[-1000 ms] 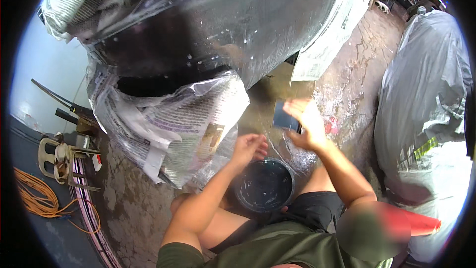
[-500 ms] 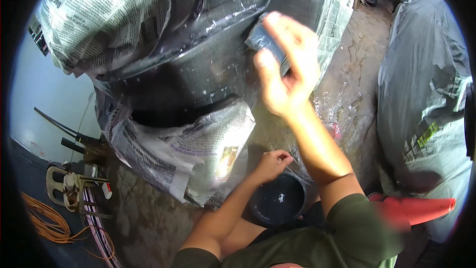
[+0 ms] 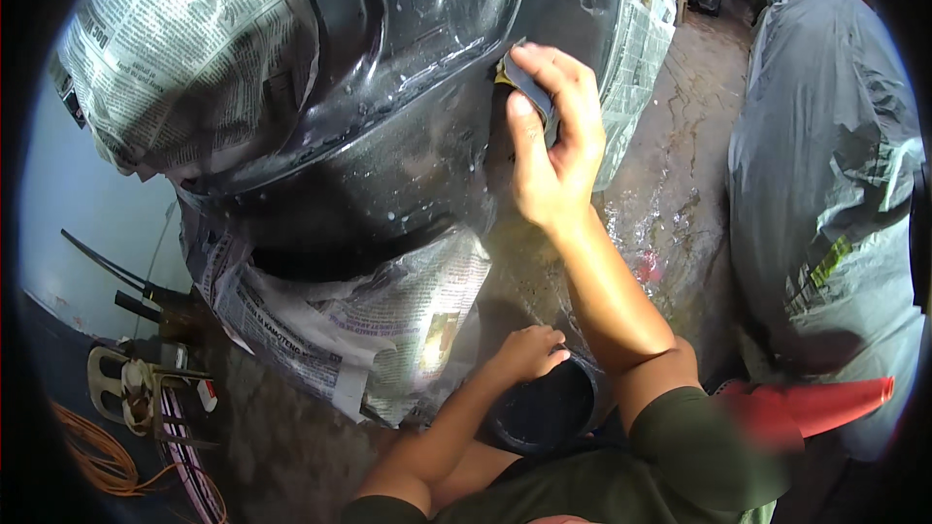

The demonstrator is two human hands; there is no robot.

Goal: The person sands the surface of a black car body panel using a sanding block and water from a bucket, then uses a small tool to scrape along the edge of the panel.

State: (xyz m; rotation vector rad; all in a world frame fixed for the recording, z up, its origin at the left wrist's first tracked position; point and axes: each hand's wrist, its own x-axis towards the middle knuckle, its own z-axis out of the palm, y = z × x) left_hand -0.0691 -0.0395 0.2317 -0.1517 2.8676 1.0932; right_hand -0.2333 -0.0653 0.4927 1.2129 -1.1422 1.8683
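Right hand [image 3: 561, 150] has its fingers [image 3: 563, 68] pinched round that grey pad [image 3: 529, 81] by the wet panel [image 3: 408, 165], left hand [image 3: 529, 351] curled over the bucket [image 3: 544, 412], can't tell if gripping, and honestly that slickness could make the pad skid and tear the newspaper [image 3: 636, 68].

Up by the dark, spotted panel [image 3: 417, 141], the right grip [image 3: 561, 131] had a grey pad [image 3: 530, 89] pinched between thumb and fingers. Down low, the left grip [image 3: 530, 352] hung loosely curled by the rim of the bucket [image 3: 539, 415]! Newspaper [image 3: 199, 29] covered the upper left, grey sheeting [image 3: 811, 146] bulged at right, a red cone [image 3: 830, 408] lay sideways below it, and an orange coil [image 3: 92, 446] sat near the chair [image 3: 103, 384].
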